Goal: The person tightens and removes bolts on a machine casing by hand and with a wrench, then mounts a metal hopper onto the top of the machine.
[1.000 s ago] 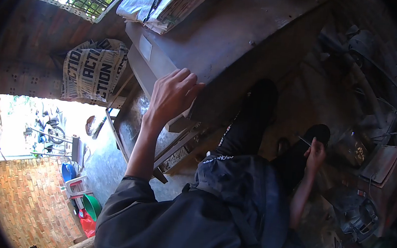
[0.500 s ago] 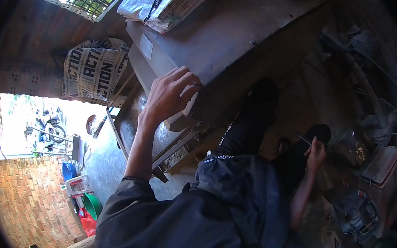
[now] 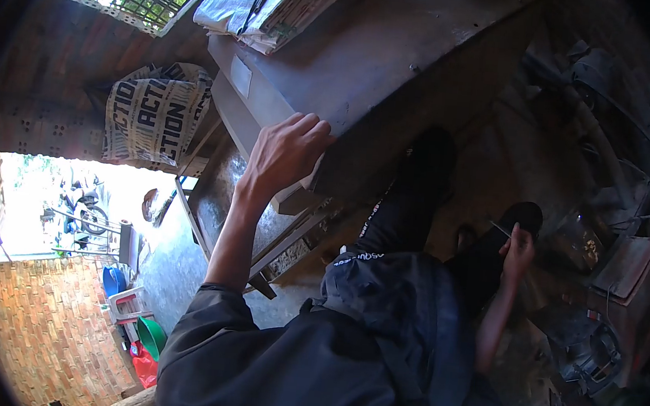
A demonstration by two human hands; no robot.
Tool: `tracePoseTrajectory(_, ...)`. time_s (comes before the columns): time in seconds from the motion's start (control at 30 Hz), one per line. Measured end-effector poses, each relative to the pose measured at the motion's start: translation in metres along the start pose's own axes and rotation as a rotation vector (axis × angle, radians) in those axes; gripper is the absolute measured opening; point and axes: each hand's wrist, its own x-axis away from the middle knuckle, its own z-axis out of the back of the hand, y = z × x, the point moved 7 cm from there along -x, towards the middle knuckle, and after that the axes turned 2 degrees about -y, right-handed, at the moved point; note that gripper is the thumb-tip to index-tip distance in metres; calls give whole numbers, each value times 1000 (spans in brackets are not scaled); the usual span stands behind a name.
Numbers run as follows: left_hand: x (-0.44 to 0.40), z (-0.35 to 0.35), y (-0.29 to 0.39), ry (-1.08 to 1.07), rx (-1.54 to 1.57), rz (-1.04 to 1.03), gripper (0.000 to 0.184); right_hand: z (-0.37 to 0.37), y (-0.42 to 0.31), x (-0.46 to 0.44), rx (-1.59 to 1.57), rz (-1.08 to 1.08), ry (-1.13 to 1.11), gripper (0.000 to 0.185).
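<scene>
hands [image 3: 287, 152] apart, grey tabletop [image 3: 369, 48], cluttered room

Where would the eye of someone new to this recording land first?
Probably on the glaring opening at left, with a motorbike outside, and the sack printed "ACTION" just above it. Next comes the left hand, curled at the corner of the large grey table. The right hand, holding a thin object, sits in shadow at right.
</scene>
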Motion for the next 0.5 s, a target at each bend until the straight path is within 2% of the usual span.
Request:
tracePoseTrajectory(0.2,2,-9,-1,-63,-54,-23,13,1,2,-1,17,-13,6,29)
tracePoseTrajectory(0.4,1,-7,2,-4,-30,-10,20,1,1,-3,17,-4,-11,29)
tracePoseTrajectory(0.5,-1,-5,4,26,-30,99,26,1,1,-2,26,-32,-4,29)
